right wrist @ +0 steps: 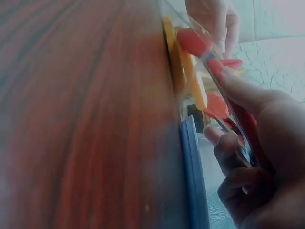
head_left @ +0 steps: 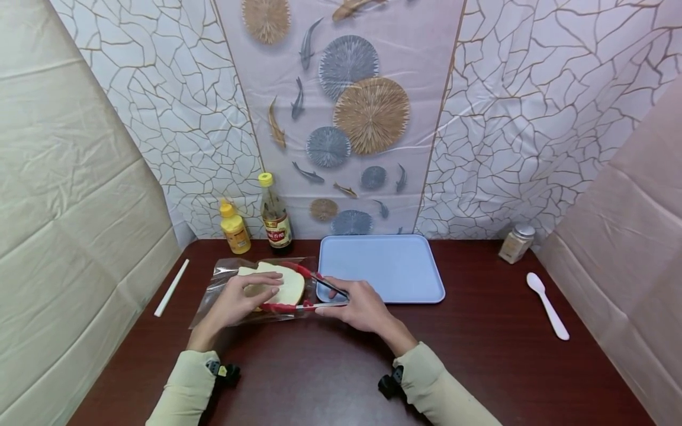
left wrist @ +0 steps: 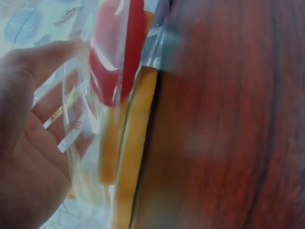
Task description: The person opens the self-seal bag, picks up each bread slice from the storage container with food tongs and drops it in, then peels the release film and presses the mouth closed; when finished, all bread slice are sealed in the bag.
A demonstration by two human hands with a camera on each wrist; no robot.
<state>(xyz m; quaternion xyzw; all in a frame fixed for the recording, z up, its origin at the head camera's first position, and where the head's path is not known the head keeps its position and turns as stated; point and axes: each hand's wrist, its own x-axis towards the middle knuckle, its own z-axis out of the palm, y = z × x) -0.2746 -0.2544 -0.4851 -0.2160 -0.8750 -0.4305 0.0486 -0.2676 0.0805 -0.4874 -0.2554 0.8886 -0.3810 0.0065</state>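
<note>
My right hand [head_left: 362, 305] grips food tongs [head_left: 330, 284] by their metal arms. Their red ends [left wrist: 116, 52] reach into a clear plastic bag [head_left: 221, 278], spread to either side of the top slice of bread [head_left: 290, 287]. In the right wrist view, bread slices [right wrist: 193, 78] with yellow-brown crusts lie stacked, low over the table. My left hand [head_left: 242, 299] is over the bag's left part, fingers extended across the bread and thumb apart from them. In the left wrist view the thumb is at the plastic film, and fingers show through it.
A light blue tray [head_left: 378, 266] lies just right of the bag. Behind stand a yellow squeeze bottle [head_left: 234, 228] and a dark sauce bottle [head_left: 277, 222]. A white stick [head_left: 171, 288] lies at left; a shaker jar [head_left: 517, 242] and white spoon [head_left: 549, 307] are at right.
</note>
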